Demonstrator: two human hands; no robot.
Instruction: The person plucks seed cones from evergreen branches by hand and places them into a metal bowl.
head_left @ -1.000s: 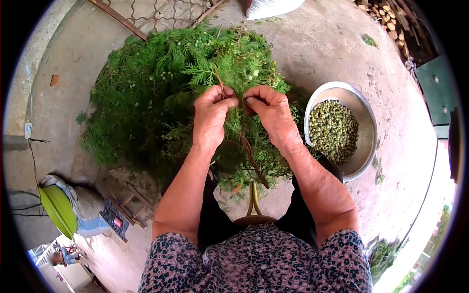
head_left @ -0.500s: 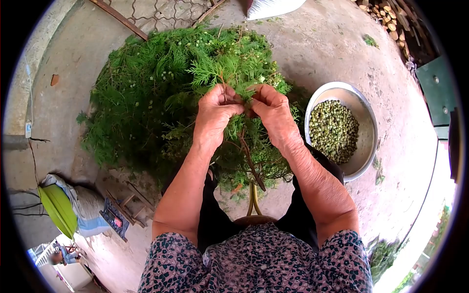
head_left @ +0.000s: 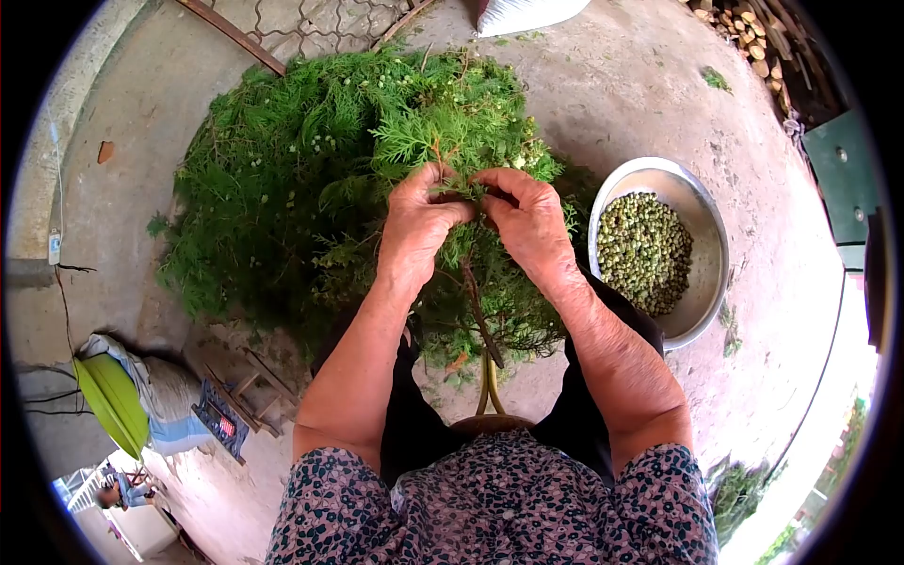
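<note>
A leafy green conifer branch (head_left: pixel 443 132) with flat, scaly sprays lies across my two hands, over a big heap of similar branches (head_left: pixel 273 188). My left hand (head_left: pixel 424 207) is closed around its reddish stem. Opposite it, my right hand (head_left: pixel 518 207) has its fingers pinched together among the foliage; what lies between the fingertips is hidden. Small pale green cones (head_left: pixel 529 155) show on sprays just beyond the right hand. To the right stands a metal basin (head_left: pixel 699 292), partly filled with small green cones (head_left: pixel 645 254).
Stacked firewood (head_left: pixel 753 42) and a green cabinet (head_left: pixel 838 179) are at the upper right. A white sack (head_left: pixel 527 14) lies at the top. At lower left are a green basin (head_left: pixel 113 395), a filled sack (head_left: pixel 174 400) and a small wooden stool (head_left: pixel 259 391). A person (head_left: pixel 122 492) is far behind.
Both hands have shifted slightly, the left one a little to the right. The branch's leafy tip has moved slightly right with it. The basin and heap look the same.
</note>
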